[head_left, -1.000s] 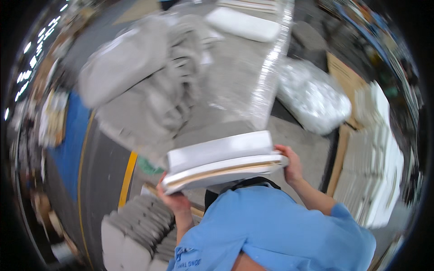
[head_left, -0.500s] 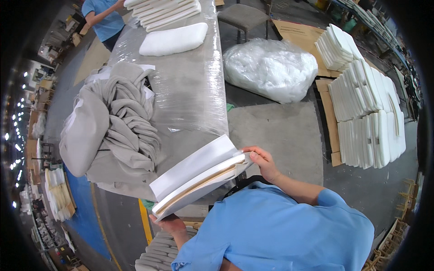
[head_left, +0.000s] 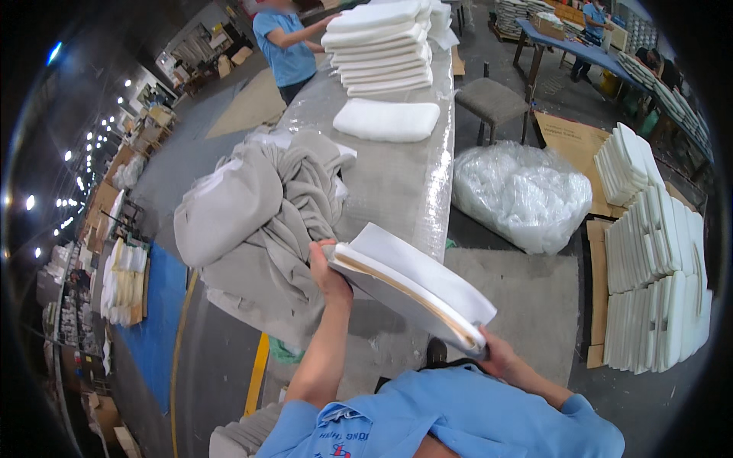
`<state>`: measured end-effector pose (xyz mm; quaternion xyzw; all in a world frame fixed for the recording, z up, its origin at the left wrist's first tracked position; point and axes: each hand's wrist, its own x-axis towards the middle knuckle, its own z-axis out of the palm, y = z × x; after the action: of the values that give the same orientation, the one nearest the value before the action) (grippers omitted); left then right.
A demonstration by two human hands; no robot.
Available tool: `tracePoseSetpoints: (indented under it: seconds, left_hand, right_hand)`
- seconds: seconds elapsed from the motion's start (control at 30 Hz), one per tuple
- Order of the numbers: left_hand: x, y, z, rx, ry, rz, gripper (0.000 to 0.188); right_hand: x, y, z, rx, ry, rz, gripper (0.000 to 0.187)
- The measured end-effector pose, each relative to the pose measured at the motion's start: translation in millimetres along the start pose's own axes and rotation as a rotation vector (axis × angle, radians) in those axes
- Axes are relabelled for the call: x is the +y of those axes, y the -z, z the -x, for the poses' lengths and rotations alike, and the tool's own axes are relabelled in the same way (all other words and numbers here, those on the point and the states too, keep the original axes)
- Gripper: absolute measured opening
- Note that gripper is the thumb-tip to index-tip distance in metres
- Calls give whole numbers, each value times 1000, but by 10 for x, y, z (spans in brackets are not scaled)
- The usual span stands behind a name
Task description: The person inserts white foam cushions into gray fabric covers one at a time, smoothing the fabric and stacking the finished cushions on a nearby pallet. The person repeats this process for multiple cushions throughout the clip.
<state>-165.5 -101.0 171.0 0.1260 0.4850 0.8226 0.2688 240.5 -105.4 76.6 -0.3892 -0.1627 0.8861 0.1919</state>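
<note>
Several cream slabs (head_left: 124,282) stand between eight and nine o'clock at the far left of my head view, with a blue floor strip (head_left: 156,336) at eight. Closer in, at nine, I have a heap of grey cloth (head_left: 256,217). A co-worker (head_left: 284,37) in a blue shirt stands at eleven.

My left hand (head_left: 331,273) is just left of centre, closed on the upper-left end of a curved padded panel (head_left: 412,282). From that grip the panel runs off toward four o'clock: white layers on its far side, a tan edge strip, a grey face on the near side. Beyond it, at twelve, a plastic-covered table (head_left: 401,183) carries a stack of white pads (head_left: 382,49) and one single pad (head_left: 385,120).

My right hand (head_left: 500,357), at five, grips the panel's lower-right end, so the panel lies from there toward ten, spanning both hands. Farther right I see a chair (head_left: 495,103) between one and two, a clear bulging bag (head_left: 523,197) between two and three, and stacked white cushions (head_left: 649,244) at three.
</note>
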Motion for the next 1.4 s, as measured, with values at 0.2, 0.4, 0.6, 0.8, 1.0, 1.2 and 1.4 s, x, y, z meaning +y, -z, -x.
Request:
tracePoseSetpoints:
  seconds: [0.2, 0.4, 0.6, 0.8, 1.0, 1.2, 1.4]
  left_hand:
    - [-18, -337, -947, -178, 292, 34, 57]
    - [-575, -154, -708, -74, 548, -92, 64]
    - [-404, 132, -727, -212, 549, -57, 58]
    - [-389, 117, -445, -117, 567, 59, 43]
    - [-334, -40, -322, -225, 401, -23, 58]
    - [-245, 263, -344, -191, 363, -44, 62]
    - [-276, 386, -565, -162, 484, -65, 68]
  right_hand:
    - [86, -695, 60, 76, 81, 879, 46]
    - [-153, -758, 94, -38, 222, 484, 42]
    - [-855, -1470, -595, -209, 785, 629, 27]
    - [-1001, -2430, -1667, -225, 1026, 1092, 25]
    - [-1206, -2614, -2712, -370, 626, 875, 35]
    - [-1249, -2970, -2966, -327, 263, 780, 47]
    - [-906, -3242, -3287, -281, 138, 823, 61]
